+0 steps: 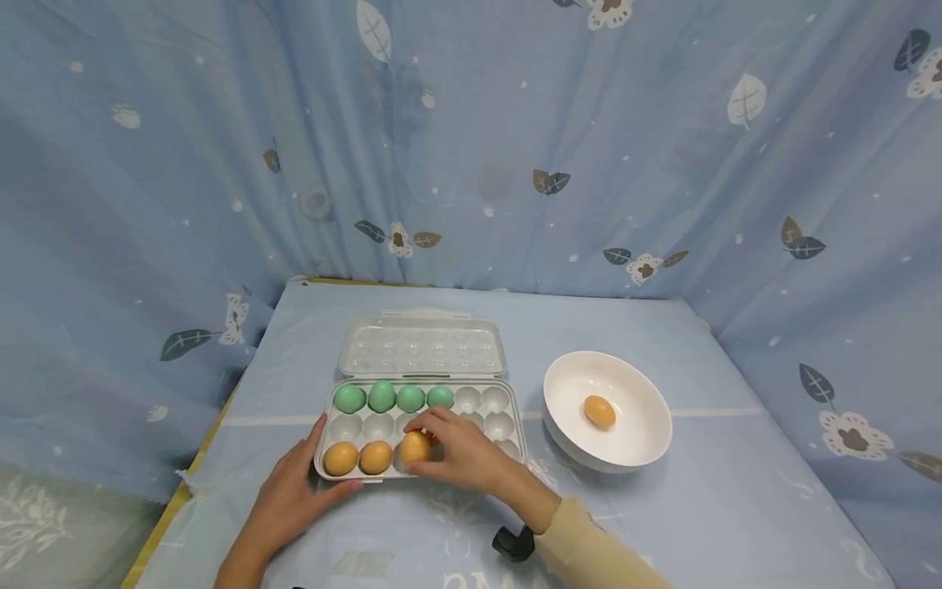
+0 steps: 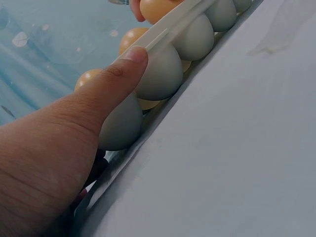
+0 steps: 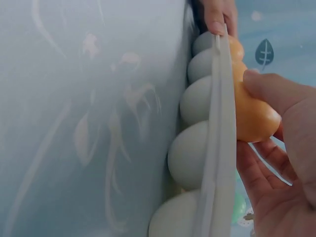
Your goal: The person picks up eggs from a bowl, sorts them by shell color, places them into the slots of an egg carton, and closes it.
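Observation:
An open egg carton (image 1: 521, 425) of pale plastic lies on the table, its lid (image 1: 423, 348) folded back. My left hand (image 1: 290, 495) grips the carton's left end, the thumb over the front rim in the left wrist view. With thumb and fingers, my right hand (image 1: 471, 454) pinches an orange egg (image 1: 414, 450) at the third cup of the front row; a bit of orange shows behind it, partly hidden by the fingers. Two more orange eggs (image 1: 376, 457) sit to its left. Several green eggs (image 1: 382, 397) fill the left part of the back row.
A white bowl (image 1: 640, 442) with one orange egg (image 1: 599, 411) inside stands right of the carton. A black object (image 1: 513, 544) shows by the right wrist. Light-blue cloth (image 1: 412, 540) covers the table, and patterned curtains (image 1: 471, 147) hang behind and at both sides.

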Demonstrator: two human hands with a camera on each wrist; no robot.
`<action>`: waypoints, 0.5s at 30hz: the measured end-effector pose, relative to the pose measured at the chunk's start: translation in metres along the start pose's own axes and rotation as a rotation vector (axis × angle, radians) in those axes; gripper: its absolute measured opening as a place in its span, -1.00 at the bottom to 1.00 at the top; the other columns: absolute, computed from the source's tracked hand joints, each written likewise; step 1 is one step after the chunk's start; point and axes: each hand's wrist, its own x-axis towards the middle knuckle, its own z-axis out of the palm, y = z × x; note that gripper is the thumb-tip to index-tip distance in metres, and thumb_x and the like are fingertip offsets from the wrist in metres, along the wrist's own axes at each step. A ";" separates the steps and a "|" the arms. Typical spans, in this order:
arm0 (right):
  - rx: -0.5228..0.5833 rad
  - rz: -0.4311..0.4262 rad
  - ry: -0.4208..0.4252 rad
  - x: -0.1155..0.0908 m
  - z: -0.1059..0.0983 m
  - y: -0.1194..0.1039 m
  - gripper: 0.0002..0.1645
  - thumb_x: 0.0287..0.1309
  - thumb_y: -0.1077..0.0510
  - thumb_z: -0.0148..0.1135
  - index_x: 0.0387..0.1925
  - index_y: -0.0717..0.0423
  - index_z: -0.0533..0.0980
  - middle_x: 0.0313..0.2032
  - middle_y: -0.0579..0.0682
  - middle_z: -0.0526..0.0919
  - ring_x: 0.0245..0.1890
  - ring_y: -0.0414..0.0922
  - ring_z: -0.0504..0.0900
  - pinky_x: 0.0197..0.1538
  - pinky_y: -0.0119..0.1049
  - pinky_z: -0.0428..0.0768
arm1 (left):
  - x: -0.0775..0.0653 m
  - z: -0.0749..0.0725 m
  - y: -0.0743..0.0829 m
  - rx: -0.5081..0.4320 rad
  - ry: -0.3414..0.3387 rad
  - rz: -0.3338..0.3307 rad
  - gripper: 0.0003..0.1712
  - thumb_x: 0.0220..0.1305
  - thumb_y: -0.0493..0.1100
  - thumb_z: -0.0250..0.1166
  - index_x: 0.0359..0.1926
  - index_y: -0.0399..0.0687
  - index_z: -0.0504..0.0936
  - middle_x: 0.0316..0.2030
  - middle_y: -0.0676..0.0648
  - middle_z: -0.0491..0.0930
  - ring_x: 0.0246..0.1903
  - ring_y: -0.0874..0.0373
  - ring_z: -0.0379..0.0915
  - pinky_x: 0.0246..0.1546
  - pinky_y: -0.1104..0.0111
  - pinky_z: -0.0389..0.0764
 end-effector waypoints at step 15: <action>-0.006 0.053 0.039 -0.025 -0.031 0.024 -0.64 0.29 0.08 0.44 0.07 0.06 0.59 -0.02 -0.01 0.66 -0.12 -0.11 0.71 -0.04 -0.27 0.70 | 0.000 0.001 -0.002 0.006 0.010 0.010 0.40 0.08 0.41 0.49 0.69 0.09 -0.15 0.43 -0.40 0.34 0.35 -0.44 0.29 0.21 -0.39 0.37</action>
